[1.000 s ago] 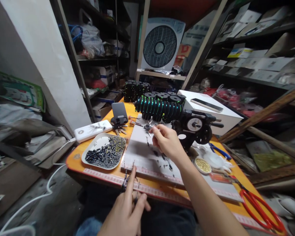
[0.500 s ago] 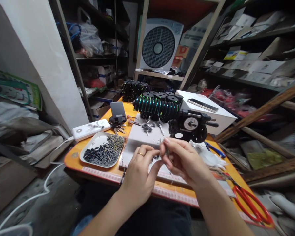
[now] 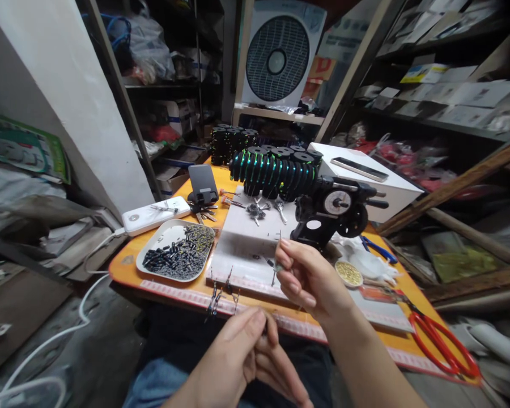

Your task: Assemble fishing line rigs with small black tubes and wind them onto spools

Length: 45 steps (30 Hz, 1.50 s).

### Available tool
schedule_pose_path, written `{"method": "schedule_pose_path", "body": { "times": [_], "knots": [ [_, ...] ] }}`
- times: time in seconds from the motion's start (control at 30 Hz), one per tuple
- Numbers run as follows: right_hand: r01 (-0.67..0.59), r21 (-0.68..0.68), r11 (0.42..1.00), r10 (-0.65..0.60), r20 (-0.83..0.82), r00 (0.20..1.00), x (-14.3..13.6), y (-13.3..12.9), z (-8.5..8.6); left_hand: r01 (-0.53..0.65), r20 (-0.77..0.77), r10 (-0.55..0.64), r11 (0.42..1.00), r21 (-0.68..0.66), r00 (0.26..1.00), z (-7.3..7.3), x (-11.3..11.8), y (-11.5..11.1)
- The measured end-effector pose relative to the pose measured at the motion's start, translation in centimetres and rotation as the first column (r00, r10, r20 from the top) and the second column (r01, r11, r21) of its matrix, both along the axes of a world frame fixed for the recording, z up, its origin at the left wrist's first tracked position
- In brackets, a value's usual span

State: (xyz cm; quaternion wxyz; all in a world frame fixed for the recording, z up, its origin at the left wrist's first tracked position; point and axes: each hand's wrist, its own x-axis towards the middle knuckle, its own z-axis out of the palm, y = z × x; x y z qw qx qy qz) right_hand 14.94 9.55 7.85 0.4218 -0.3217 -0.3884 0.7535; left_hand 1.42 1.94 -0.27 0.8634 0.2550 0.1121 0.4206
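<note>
My right hand [image 3: 312, 277] is raised over the near part of the white board [image 3: 233, 238]. Its thumb and forefinger pinch a thin wire piece [image 3: 279, 241] that sticks up past the fingertips. Lower and to the left, in front of the table edge, my left hand [image 3: 253, 348] has thumb and forefinger pressed together; what lies between them is hidden. Small dark parts with wire legs [image 3: 215, 297] hang at the board's front edge, close to the left hand. A white tray [image 3: 142, 249] of small black cylinders and pale bits stands left of the board.
A black geared device [image 3: 338, 204] and ribbed black reels [image 3: 276, 170] stand behind the board. To the right lie a dish of gold bits [image 3: 348, 273], blue-handled pliers [image 3: 378, 249] and red-handled scissors [image 3: 444, 345]. A phone [image 3: 359, 169] rests on a white box [image 3: 391, 195].
My hands were together over the board and have parted. The left has come down and back towards me; the right stays above the board. The view has shifted slightly.
</note>
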Motion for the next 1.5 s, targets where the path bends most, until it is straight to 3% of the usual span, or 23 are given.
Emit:
{"method": "schedule_pose_path", "body": {
  "times": [0.17, 0.37, 0.67, 0.73, 0.8, 0.87, 0.93, 0.97, 1.1, 1.27, 1.4, 1.5],
  "knots": [
    [-0.007, 0.002, 1.0, 0.007, -0.017, 1.0, 0.2, 0.0, 0.0, 0.062, 0.092, -0.058, 0.998, -0.034, 0.994, -0.4, -0.8, -0.7],
    [-0.014, 0.005, 1.0, 0.014, -0.017, 1.0, 0.3, -0.1, 0.0, 0.067, -0.031, -0.071, 0.99, -0.124, 0.997, -0.1, -1.4, -1.2],
    [-0.018, 0.021, 1.0, 0.018, -0.002, 1.0, 0.2, -0.2, 0.2, 0.086, 0.024, -0.083, 0.983, -0.161, 0.996, -0.2, -1.5, -1.4],
    [-0.018, 0.03, 0.999, 0.017, 0.006, 1.0, 0.2, -0.2, 0.2, 0.106, 0.091, -0.095, 0.987, -0.118, 0.991, -0.3, -1.6, -1.4],
    [-0.015, 0.045, 0.999, 0.014, 0.016, 1.0, 0.2, -0.3, 0.4, 0.072, 0.055, -0.07, 0.997, -0.031, 0.996, 0.1, -1.8, -1.3],
    [-0.012, 0.063, 0.998, 0.01, 0.036, 0.999, 0.2, -0.4, 0.7, -0.014, -0.116, 0.029, 0.992, 0.127, 0.993, 1.1, -2.1, -0.8],
    [-0.012, 0.107, 0.994, 0.001, 0.106, 0.994, 0.2, -0.6, 1.2, -0.083, -0.324, 0.184, 0.95, 0.3, 0.928, 2.5, -2.4, 0.0],
    [-0.013, 0.14, 0.99, -0.009, 0.156, 0.988, 0.2, -0.6, 1.5, -0.102, -0.353, 0.226, 0.936, 0.338, 0.908, 3.2, -2.5, 0.6],
    [-0.017, 0.254, 0.967, -0.064, 0.308, 0.949, 0.2, -0.8, 2.5, -0.152, -0.39, 0.307, 0.912, 0.38, 0.868, 5.4, -2.1, 2.9],
    [-0.018, 0.294, 0.956, -0.103, 0.391, 0.914, -0.1, -0.9, 2.7, -0.093, -0.53, 0.374, 0.871, 0.482, 0.761, 6.6, -1.5, 4.3],
    [0.004, 0.261, 0.965, -0.092, 0.326, 0.941, -0.3, -1.0, 2.7, -0.076, -0.596, 0.449, 0.835, 0.545, 0.666, 6.8, -1.7, 4.4],
    [0.001, 0.148, 0.989, -0.029, 0.188, 0.982, -0.3, -0.8, 2.7, -0.116, -0.56, 0.426, 0.856, 0.503, 0.711, 6.6, -1.7, 4.5]
  ]
}}
